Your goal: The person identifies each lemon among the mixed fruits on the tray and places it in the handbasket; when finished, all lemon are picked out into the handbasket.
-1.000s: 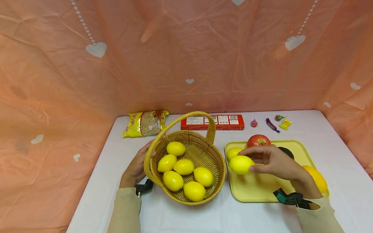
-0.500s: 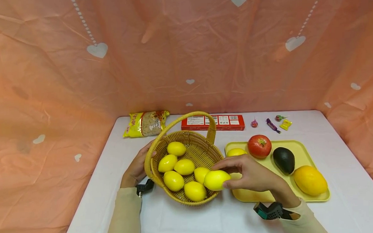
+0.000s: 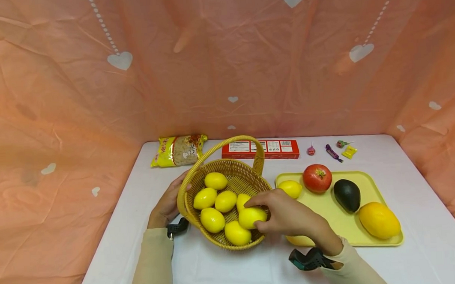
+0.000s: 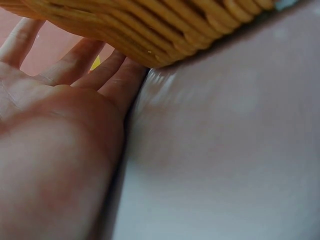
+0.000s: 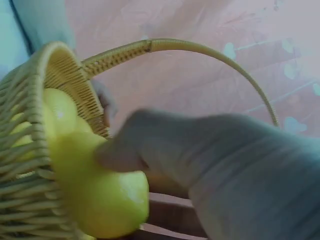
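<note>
In the head view, a wicker basket (image 3: 246, 179) with an arched handle stands mid-table, several lemons (image 3: 212, 220) inside it. My left hand (image 3: 168, 205) holds the basket by its left side, a fingertip showing at the rim. In the left wrist view its fingers (image 4: 75, 60) reach past the woven wall; their tips are hidden. My right hand (image 3: 289, 211) pinches another lemon (image 3: 251, 218) between thumb and fingers, over the basket's right part, low among the others. In the right wrist view this lemon (image 5: 107, 195) is just within the rim.
The yellow tray (image 3: 325, 235) to the right bears a lemon (image 3: 290, 189), a pomegranate (image 3: 317, 179), an avocado (image 3: 347, 195) and a large yellow-orange fruit (image 3: 379, 220). Behind lie a yellow food packet (image 3: 179, 151), a red box (image 3: 274, 149) and several candies (image 3: 333, 152).
My right hand has carried the lemon leftward from above the tray to inside the basket's right side, uncovering the tray's fruit. My left hand and the basket have hardly moved.
</note>
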Tool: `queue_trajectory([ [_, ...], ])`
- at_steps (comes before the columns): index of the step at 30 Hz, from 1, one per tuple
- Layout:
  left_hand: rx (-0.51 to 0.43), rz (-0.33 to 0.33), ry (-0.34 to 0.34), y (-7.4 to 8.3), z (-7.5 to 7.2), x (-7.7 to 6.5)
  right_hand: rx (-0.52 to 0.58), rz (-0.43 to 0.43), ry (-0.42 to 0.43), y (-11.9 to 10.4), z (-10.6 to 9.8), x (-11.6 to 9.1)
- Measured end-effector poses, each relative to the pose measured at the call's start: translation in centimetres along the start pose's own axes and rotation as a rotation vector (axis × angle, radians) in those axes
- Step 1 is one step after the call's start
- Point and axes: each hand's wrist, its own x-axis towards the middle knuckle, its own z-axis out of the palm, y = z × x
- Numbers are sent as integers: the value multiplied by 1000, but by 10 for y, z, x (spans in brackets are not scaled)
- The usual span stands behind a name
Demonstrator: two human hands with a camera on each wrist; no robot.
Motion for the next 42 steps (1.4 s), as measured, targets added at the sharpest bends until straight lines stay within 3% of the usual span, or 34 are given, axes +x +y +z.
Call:
queue_trajectory([
  [3,-4,1,1,0,0,0,-38,-7,35,0,5,3],
  [6,-1,2,0,0,0,0,-3,-5,62,5,6,2],
  [14,2,-1,-3,1,1,0,280,26,221,38,-13,-18],
  [18,5,2,-9,0,0,1,441,32,257,59,-25,-29],
  [22,7,5,-16,0,0,1,517,21,303,78,-34,-37],
  [31,9,4,-21,0,0,0,511,111,317,106,-36,-43],
  [37,18,9,-15,0,0,0,351,246,256,111,-30,-40],
  [42,22,7,-6,1,1,0,240,278,225,111,-26,-39],
])
